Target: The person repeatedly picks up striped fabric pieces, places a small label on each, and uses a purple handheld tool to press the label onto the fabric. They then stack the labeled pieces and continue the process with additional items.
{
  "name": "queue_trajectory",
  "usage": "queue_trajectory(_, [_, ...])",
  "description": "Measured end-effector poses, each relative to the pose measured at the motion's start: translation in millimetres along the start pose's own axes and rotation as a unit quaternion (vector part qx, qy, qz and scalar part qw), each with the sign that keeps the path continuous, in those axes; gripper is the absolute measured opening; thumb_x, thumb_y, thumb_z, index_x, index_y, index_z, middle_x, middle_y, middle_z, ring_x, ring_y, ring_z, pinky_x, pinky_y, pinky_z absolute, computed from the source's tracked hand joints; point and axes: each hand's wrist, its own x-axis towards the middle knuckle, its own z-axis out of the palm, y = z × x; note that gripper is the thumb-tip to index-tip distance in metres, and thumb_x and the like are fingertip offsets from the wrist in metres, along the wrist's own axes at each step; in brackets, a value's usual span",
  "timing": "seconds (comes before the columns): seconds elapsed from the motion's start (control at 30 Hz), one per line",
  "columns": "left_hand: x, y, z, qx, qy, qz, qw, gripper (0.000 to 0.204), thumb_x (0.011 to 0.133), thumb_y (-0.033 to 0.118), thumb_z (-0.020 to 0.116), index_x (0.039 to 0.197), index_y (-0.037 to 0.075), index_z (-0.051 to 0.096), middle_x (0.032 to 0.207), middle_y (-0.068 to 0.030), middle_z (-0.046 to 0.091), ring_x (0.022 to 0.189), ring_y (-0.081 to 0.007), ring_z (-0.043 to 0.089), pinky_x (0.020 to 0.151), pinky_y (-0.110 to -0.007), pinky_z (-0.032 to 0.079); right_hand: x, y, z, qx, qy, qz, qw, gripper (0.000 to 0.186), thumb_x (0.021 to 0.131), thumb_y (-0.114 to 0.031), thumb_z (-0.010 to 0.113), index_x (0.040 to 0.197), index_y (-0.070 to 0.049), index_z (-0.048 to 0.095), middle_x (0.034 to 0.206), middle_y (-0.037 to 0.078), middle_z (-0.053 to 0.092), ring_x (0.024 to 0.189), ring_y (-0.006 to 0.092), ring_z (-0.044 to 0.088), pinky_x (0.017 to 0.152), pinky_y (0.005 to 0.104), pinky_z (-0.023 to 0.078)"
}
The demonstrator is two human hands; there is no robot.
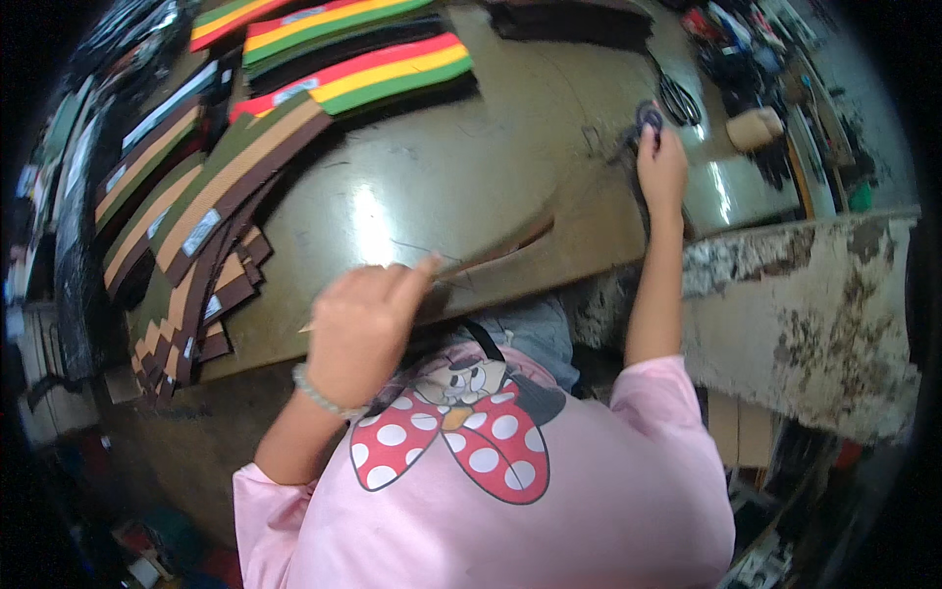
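My left hand is closed at the table's near edge, with a light cord round its wrist. A narrow brown strip runs from its fingers to the right across the tabletop. A small tan tip pokes out on the hand's other side. Farther right, my right hand is closed on a dark tool with a round loop. That tool looks like small scissors, but its blades are blurred. Just beyond it lie black loop handles, apart from the hand.
Stacks of red-yellow-green striped bands lie at the far left. Nearer are fanned stacks of green-tan-brown bands. Dark folded fabric rests at the table's far side. A tan cone lies at the right, near a worn board.
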Motion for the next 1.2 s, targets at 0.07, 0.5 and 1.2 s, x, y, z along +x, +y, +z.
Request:
queue_trajectory(0.07, [9.7,-13.0,-36.3,-0.007,0.017,-0.054,0.998,0.034,0.080,0.003,0.063,0.113,0.007,0.066,0.084,-0.0128,0.065,0.078,-0.0316,0.064,0.067,-0.042,0.050,-3.8,4.3,11.6,0.006,0.005,0.021,1.000,0.037,0.096,-0.033,0.055,0.080,0.001,0.060,0.083,0.023,0.061,0.082,0.0427,0.059,0.072,0.0510,0.045])
queue_trajectory(0.5, [-28.7,-173.4,-130.8,0.083,0.018,-0.297,0.951,0.066,0.080,0.048,0.071,0.129,0.005,0.060,0.116,-0.0209,0.058,0.111,-0.0353,0.055,0.097,-0.040,0.045,-7.1,17.5,20.9,0.066,0.044,0.003,0.997,0.039,0.098,-0.034,0.057,0.080,0.001,0.055,0.073,0.013,0.051,0.067,0.0284,0.050,0.064,0.0410,0.040])
queue_trajectory(1.2, [-49.1,-144.3,-162.7,0.174,0.025,-0.158,0.972,0.098,0.055,0.027,0.079,0.147,0.026,0.044,0.125,-0.0220,0.052,0.115,-0.0391,0.051,0.096,-0.046,0.043,17.7,30.3,-9.0,0.088,-0.184,0.158,0.966,0.049,0.087,-0.042,0.070,0.066,-0.001,0.051,0.060,0.016,0.053,0.058,0.0303,0.052,0.058,0.0419,0.043])
